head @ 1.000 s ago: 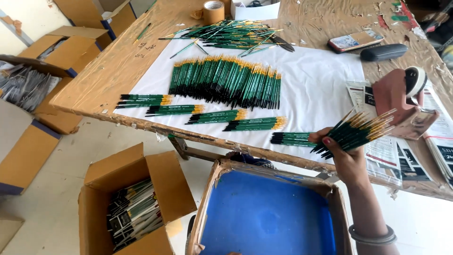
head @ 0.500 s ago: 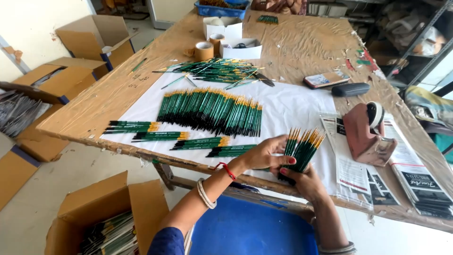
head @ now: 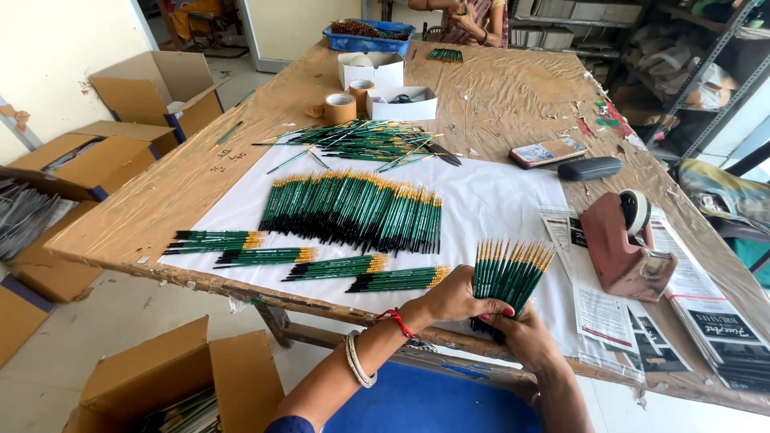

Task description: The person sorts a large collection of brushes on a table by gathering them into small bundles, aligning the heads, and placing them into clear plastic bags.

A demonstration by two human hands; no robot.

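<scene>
Item one: my left hand [head: 453,301] and right hand [head: 521,333], both closed around one fanned bundle of green-handled brushes [head: 507,273], held upright at the near table edge. The left cups the bundle's side, the right grips the dark lower ends, apparently so the gold ferrules line up level.

Item two: four small brush bundles [head: 321,261], lying flat in a row just left of my hands on the white sheet [head: 497,200], each separate, probably already counted lots.

Item three: a broad row of loose brushes [head: 353,210], farther in, laid side by side with ferrules pointing far, seemingly the stock I draw from.

Item four: a tangled heap of brushes [head: 361,140], beyond that, unsorted.

Item five: a reddish tape dispenser [head: 622,240], right of my hands, resting on printed leaflets [head: 609,313], within easy reach.

Item six: tape rolls [head: 341,108] and white boxes [head: 401,103], far along the wooden table [head: 513,88].

Item seven: open cardboard cartons [head: 172,377] on the floor, near left, one holding packed brushes.

Item eight: another person's hands [head: 461,16], at the far end.
</scene>
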